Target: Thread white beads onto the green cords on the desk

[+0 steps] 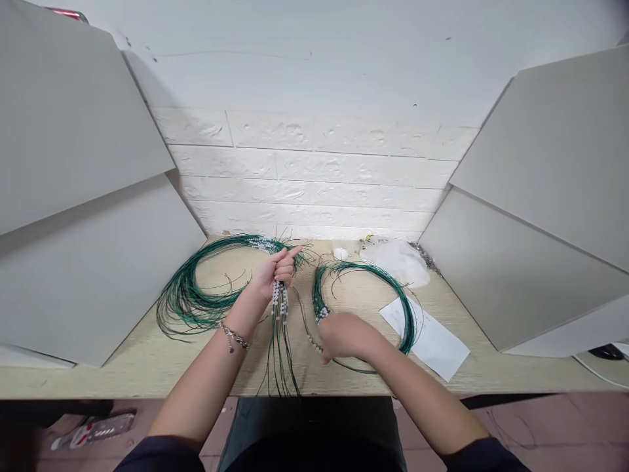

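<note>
My left hand (281, 269) is closed round a bundle of thin dark green cords (281, 354), its index finger stretched out to the right. Small whitish beads (280, 301) on these cords hang just below the fist, and the cord ends trail towards the table's front edge. My right hand (344, 335) is closed at the fingertips on a single beaded cord (311, 339); the back of the hand hides most of its fingers. Under and beside that hand lies a coil of green cords (407, 314) with pale beads. Behind my left hand rests a larger green coil (189, 301), beaded near its top.
A white paper slip (437, 347) lies partly under the right coil. Farther back are a clear plastic bag (398, 259) and a small white object (340, 253). Grey panels (98, 262) flank the wooden table (196, 367), and a white brick-patterned wall (314, 164) closes the back.
</note>
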Available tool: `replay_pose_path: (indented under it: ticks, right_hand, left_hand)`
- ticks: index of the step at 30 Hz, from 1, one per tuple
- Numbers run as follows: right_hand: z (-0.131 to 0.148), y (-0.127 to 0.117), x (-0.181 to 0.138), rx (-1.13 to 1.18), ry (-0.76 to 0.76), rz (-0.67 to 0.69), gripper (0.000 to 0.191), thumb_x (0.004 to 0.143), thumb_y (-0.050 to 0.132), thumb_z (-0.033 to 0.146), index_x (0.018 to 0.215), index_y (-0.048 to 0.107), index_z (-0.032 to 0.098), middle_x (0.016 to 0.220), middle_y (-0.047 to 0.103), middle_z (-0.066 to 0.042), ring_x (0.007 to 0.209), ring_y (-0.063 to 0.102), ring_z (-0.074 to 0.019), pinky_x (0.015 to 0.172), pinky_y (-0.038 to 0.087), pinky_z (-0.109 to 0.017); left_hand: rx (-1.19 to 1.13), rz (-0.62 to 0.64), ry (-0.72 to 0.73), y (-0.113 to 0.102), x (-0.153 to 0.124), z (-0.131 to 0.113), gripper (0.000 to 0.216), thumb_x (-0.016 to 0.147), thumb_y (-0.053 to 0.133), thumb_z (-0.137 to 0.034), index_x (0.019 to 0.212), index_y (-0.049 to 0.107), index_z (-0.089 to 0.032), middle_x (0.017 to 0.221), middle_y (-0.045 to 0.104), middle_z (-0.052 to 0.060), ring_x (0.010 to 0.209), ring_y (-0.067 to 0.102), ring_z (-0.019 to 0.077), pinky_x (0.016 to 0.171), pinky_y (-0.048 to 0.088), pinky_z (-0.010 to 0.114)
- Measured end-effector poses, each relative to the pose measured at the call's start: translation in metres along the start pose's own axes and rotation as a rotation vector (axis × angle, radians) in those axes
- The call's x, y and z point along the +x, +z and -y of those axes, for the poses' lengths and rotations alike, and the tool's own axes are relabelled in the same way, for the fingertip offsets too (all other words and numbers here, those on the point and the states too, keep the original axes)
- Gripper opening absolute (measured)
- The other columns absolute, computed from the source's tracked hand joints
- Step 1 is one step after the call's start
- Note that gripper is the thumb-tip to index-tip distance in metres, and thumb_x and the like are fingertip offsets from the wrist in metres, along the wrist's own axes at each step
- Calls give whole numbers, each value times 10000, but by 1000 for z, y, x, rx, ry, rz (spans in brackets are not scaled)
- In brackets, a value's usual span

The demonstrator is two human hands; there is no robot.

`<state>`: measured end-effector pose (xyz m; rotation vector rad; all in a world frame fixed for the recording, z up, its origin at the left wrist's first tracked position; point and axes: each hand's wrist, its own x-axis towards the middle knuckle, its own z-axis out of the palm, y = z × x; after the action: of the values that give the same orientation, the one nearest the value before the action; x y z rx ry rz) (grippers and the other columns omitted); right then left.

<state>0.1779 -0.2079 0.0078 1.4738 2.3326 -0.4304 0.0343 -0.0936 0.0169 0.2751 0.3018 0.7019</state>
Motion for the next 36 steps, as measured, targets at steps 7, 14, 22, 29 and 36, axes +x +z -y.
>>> replay_pose_path:
  ticks: [7, 14, 22, 29, 36]
  right_hand:
    - [-22, 2, 1, 271, -126, 17, 216, 637, 591, 351, 635, 625, 138, 554, 547, 3, 496, 448, -91, 421, 258, -196]
    - [-58, -9, -12, 904, -207, -247, 241, 692, 560, 383, 685, 570, 142, 561, 474, 26, 493, 385, -64, 432, 283, -181]
    - [-40, -3, 0, 874, -203, -480, 245, 717, 551, 388, 692, 570, 145, 603, 513, 17, 552, 435, -79, 496, 311, -193]
    - [-30, 5, 8, 727, -218, -443, 219, 741, 533, 360, 701, 582, 150, 617, 557, 19, 551, 457, -77, 497, 303, -189]
    - [-28, 6, 13, 746, -206, -472, 215, 745, 531, 355, 702, 582, 150, 634, 563, 19, 569, 472, -81, 509, 311, -190]
  left_hand:
    - [0, -26, 44, -3, 0, -1, 305, 889, 290, -262, 1086, 456, -98, 441, 113, -98, 274, 191, 41, 245, 180, 105]
    - [211, -110, 173, -4, 4, 3, 295, 881, 297, -301, 892, 516, -103, 431, 129, -101, 271, 154, 31, 246, 154, 110]
    - [561, -154, 167, -4, 8, 19, 330, 789, 448, -444, 763, 519, -123, 426, 148, -103, 293, 116, 22, 256, 125, 116]
    - [715, -162, 218, -3, 8, 28, 389, 707, 550, -481, 850, 538, -119, 444, 150, -111, 319, 98, 10, 283, 110, 118]
    - [790, -175, 237, -2, 7, 32, 350, 684, 587, -445, 799, 546, -116, 441, 174, -106, 316, 110, 7, 289, 87, 124]
